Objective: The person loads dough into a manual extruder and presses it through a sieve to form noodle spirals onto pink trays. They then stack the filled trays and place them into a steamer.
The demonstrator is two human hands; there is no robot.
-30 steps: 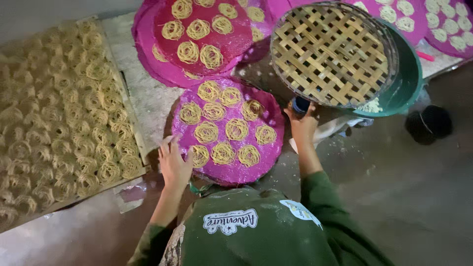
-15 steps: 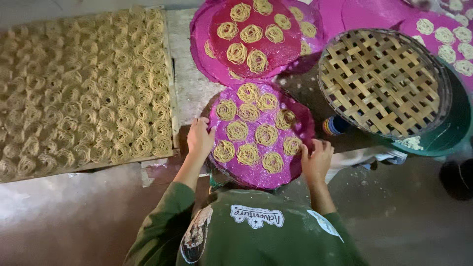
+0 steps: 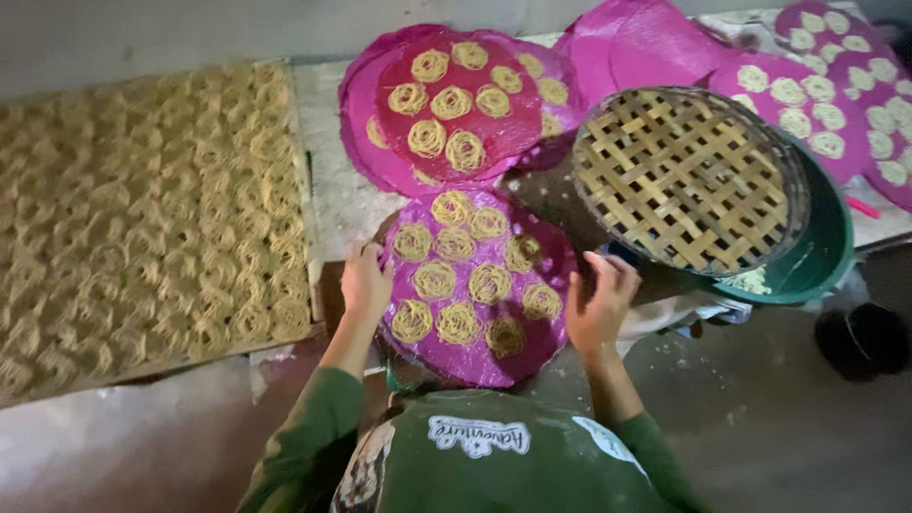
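A: Where does the round pink mat (image 3: 475,285) lie?

B: It lies just in front of the person's chest, tilted a little, with about nine yellow noodle coils (image 3: 434,279) spread over it. Every other place can be told from that mat.

A: And the hands?

B: The left hand (image 3: 366,280) is at the mat's left edge, fingers curled over the rim, so it grips the mat there. The right hand (image 3: 600,302) is at the mat's right edge, fingers bent and partly spread; it touches the rim, but how firmly it has hold cannot be told from this angle.

A: What sits beyond the mat?

B: Directly behind it lies a stack of pink mats (image 3: 446,104), the top one carrying more coils. Behind the mat and to its right stands a green basin (image 3: 817,256) with a woven bamboo tray (image 3: 689,176) resting tilted over its mouth. Further right of that, more pink mats with pale coils (image 3: 826,95) lie overlapping.

A: To the left?

B: Left of the mat, a large flat board (image 3: 142,218) is covered closely with rows of yellowish noodle coils. Far right of the mat, low on the floor, a small dark pot (image 3: 863,337) stands.
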